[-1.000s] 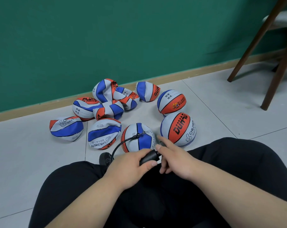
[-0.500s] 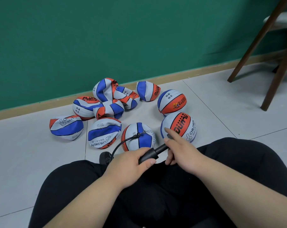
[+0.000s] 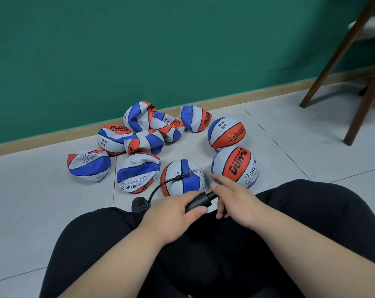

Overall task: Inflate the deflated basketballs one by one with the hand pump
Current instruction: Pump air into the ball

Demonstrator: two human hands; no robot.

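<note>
person sits on pale grey tiled floor [image 3: 42, 201], legs in black either side of the hands. left hand [image 3: 173, 214] wraps round the barrel of the black plastic hand pump [image 3: 198, 204]. right hand [image 3: 236, 203], at 3 o'clock of the left, curls round the pump's handle end with index finger lying along it; handle mostly hidden. thin black rubber hose [image 3: 158, 188] loops from the pump's left end up to the valve on top of the red, white and blue basketball [image 3: 182, 179], just at 12 o'clock of the hands. this ball is fairly round and looks a bit softer than the full ones. risks, my read: pump is held over the lap and not braced, so a hard or crooked stroke could tug the hose and pull the needle out, or bend it in the valve. ball sits loose on the floor and could roll toward 9 o'clock, same result. ball is near round already, so overpumping is likely if firmness isn't checked. firm orange-panelled basketball [image 3: 236, 166] at 1 o'clock is close to the right knuckles and an outward stroke could knock it away. crumpled flat basketballs [image 3: 139, 177] spread from 9 to 12 o'clock along the green wall [image 3: 139, 50], so plenty are left.
</note>
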